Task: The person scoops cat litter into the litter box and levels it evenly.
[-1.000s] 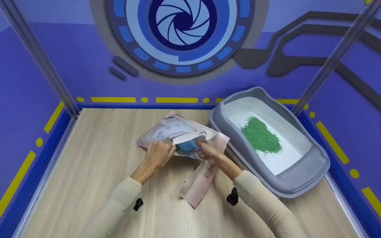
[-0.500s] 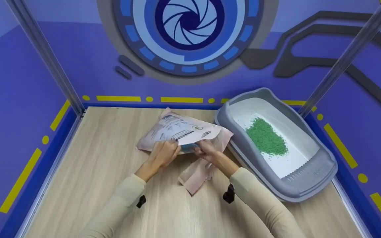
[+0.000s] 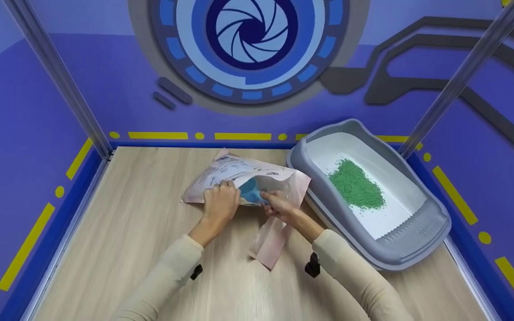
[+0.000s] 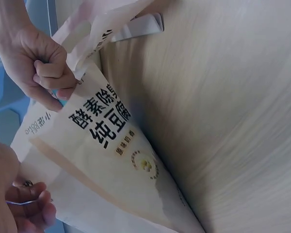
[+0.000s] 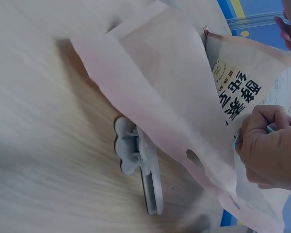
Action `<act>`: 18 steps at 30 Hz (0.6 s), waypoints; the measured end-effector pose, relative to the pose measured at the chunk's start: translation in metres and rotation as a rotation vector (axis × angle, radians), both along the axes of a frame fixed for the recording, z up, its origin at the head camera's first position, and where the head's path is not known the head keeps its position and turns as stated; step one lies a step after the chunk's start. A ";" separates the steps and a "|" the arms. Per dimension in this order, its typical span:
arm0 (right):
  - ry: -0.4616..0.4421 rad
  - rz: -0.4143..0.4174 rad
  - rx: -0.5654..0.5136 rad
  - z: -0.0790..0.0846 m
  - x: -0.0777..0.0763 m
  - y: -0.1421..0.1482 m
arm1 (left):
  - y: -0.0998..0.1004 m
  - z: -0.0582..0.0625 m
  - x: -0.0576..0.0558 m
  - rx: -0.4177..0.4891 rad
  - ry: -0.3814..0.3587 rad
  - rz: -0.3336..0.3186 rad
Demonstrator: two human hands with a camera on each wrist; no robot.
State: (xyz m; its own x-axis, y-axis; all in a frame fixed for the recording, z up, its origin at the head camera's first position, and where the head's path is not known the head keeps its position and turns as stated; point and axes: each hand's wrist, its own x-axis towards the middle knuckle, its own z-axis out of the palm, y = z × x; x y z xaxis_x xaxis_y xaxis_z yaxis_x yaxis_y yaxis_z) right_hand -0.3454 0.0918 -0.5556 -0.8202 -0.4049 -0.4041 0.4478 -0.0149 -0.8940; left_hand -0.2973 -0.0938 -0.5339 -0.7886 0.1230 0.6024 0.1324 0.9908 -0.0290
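Note:
A pale pink-and-white printed bag of litter [image 3: 225, 169] lies on the table with its mouth gaping toward me. My left hand [image 3: 221, 200] grips the upper edge of that mouth and lifts it. Inside the opening shows a blue scoop [image 3: 250, 191], its lower part hidden in the bag. My right hand [image 3: 279, 206] holds the scoop's handle with curled fingers, at the right side of the mouth. In the right wrist view the right fist [image 5: 269, 148] covers most of the handle. A cut flap of the bag [image 3: 271, 243] hangs toward the front.
A grey litter box [image 3: 422, 232] with a white inside stands close on the right, a pile of green litter [image 3: 357, 185] on its floor. On the table under the flap lies a grey-white bag clip [image 5: 150, 189]. Purple panels enclose the back and sides.
Half a second ago the bag's mouth was narrower; now it gapes wider, and more of the blue scoop shows. My left hand has risen a little with the bag's edge.

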 end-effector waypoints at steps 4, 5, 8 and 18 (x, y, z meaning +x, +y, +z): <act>0.043 0.024 0.043 0.000 0.008 -0.001 | -0.008 -0.003 0.006 -0.020 0.026 -0.038; 0.032 0.033 0.046 0.000 0.012 -0.001 | -0.012 -0.004 0.011 -0.007 0.019 -0.052; 0.002 0.048 0.036 -0.001 0.025 -0.005 | -0.026 -0.008 0.024 0.040 0.000 -0.080; -0.035 -0.043 -0.100 -0.005 0.028 -0.020 | -0.041 -0.003 0.037 -0.038 -0.049 -0.202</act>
